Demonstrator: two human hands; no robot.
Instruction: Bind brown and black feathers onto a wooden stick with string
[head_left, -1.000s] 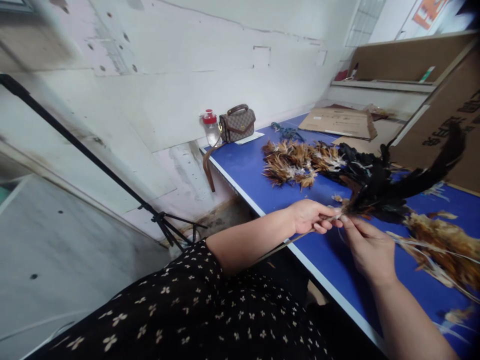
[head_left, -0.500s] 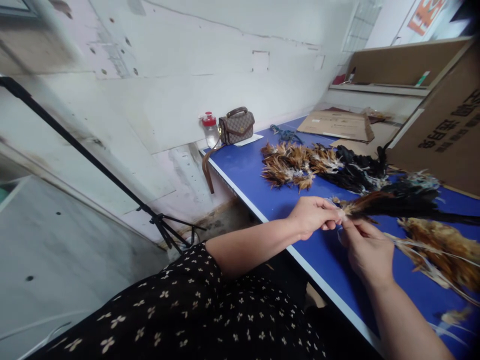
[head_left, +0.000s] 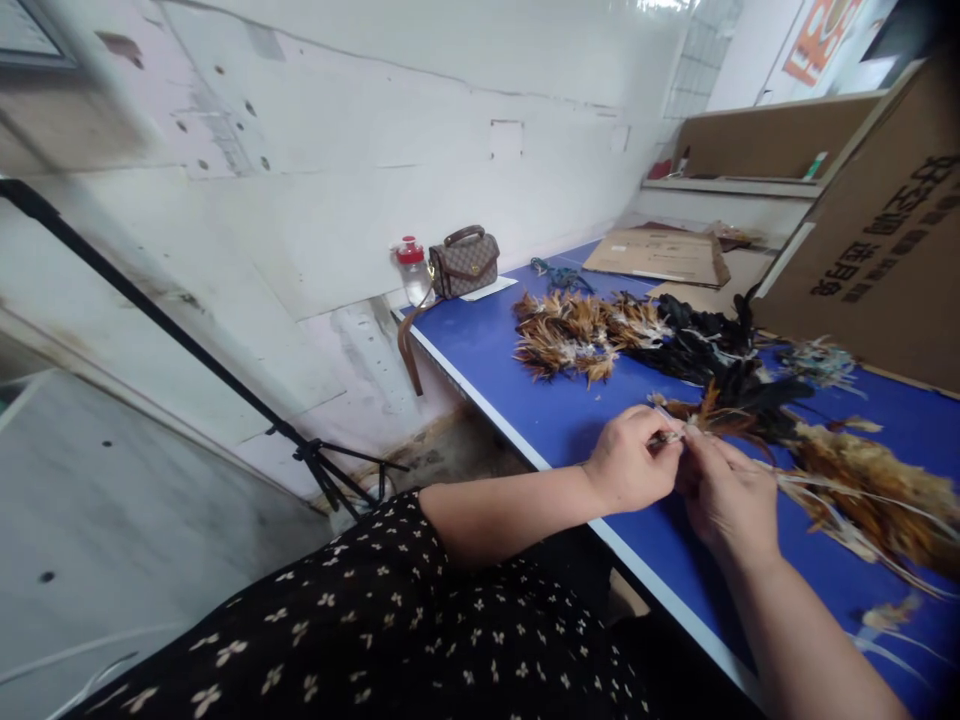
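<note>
My left hand is closed in a pinch at the bound end of a feather bundle. Thumb and fingers of my right hand press on that same end from the other side. Brown and dark feathers fan out from the fingertips toward the far right. What exactly binds the quills is too small to make out. Beyond my hands lie brown feather bunches and black feather bunches. Beside my right hand rests a golden-brown feather pile, crossed by pale strips.
A handbag and a red-lidded bottle stand at the far table corner. Flattened cardboard and a large upright carton border the blue table. A black tripod stands on the left.
The feather bundle has turned, so its long black feathers no longer stretch to the right edge. My left hand has curled more tightly and lowered slightly. The view has shifted a little.
</note>
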